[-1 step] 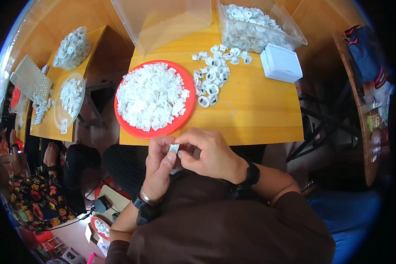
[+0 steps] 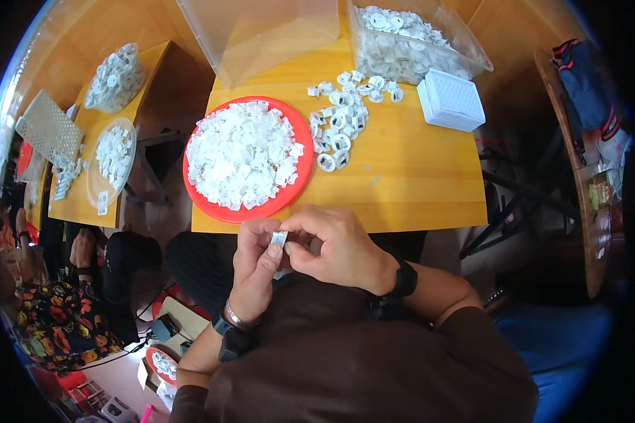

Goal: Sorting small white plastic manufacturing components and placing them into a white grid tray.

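Observation:
Close to my body, just off the table's front edge, my left hand (image 2: 255, 259) pinches a small white plastic piece (image 2: 279, 238) between thumb and fingers. The fingertips of my right hand (image 2: 334, 247) close on the same piece from the other side. Part of it is covered by my fingers, and its finer details are too small to tell. Just beyond my hands stands a round red tray (image 2: 305, 176) heaped with small white plastic pieces (image 2: 243, 155). To its right several round white parts with dark centres (image 2: 340, 142) lie loose on the wooden table (image 2: 416, 183).
A clear bin (image 2: 473, 53) full of white parts stands at the back right, beside a stack of white trays (image 2: 453, 102). A translucent box (image 2: 261, 35) is at the back. On the left, another table (image 2: 152, 70) holds more parts, and a person in a flowered top (image 2: 56, 321) sits there.

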Demonstrator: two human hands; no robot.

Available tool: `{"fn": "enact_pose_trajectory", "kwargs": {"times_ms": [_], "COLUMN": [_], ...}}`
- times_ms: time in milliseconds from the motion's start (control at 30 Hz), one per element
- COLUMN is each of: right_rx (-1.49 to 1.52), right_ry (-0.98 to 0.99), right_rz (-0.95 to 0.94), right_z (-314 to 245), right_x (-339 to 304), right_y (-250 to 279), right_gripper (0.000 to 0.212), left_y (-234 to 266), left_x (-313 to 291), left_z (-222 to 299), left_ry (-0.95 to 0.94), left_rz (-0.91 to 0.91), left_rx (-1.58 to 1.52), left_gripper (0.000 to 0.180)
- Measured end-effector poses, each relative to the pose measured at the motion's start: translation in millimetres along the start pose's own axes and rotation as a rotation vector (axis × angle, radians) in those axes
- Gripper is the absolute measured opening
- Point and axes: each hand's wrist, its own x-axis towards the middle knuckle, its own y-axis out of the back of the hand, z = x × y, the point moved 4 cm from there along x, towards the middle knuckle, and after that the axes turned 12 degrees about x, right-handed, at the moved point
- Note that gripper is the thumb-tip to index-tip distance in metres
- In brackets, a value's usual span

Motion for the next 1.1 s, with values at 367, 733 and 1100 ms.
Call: {"fn": "enact_pose_trajectory", "kwargs": {"times_ms": [367,733,1100], "right_rx": [-0.024,0.135,0.135], "right_ry": [0.073,0.013,-0.005], "right_rz": [-0.017,0.032,-0.01], "right_z": [-2.1,4.4,5.2], "right_x": [-1.8,0.9,2.4], "right_y": [0.9,-0.7,-5.1], "right_gripper": [0.02,0.021,0.025], "left_y": [-3.5,-1.7,-0.3], "left_x": [-2.7,6.3,5.4], "left_z": [2.4,-10.7,-11.1], "left_ry": [-0.025,0.057,0.004], "left_rz": [0.013,-0.007,0.079], "left_rx": [0.087,-0.357,-0.247], "left_gripper": [0.031,0.03,0.034]}}
